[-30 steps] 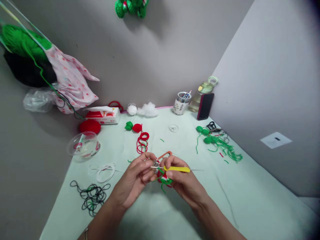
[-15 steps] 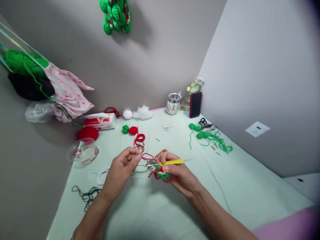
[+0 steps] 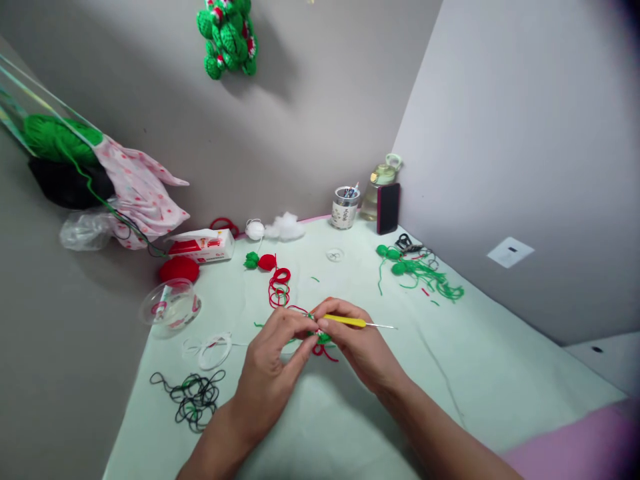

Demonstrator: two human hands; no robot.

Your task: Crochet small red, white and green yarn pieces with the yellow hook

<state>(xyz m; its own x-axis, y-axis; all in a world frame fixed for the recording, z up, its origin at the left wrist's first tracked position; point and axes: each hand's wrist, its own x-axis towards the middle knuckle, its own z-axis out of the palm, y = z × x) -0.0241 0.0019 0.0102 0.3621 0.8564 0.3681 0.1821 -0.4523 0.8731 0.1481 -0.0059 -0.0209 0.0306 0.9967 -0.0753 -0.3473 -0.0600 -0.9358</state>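
Both hands are busy: the left hand (image 3: pixel 277 350) pinches a small green, white and red crocheted piece (image 3: pixel 325 338) held over the table (image 3: pixel 310 427), and the right hand (image 3: pixel 357 343) steadies the same piece while gripping a yellow-handled hook (image 3: pixel 345 321), thin metal end poking out to the right. I'd bet the piece is super light and squishy, so pinch its edge gently; loose stitches could snag. Hook's probably stiff, best held by the handle. Fingers cover most of the piece, and I can't tell what the hook's other end touches.
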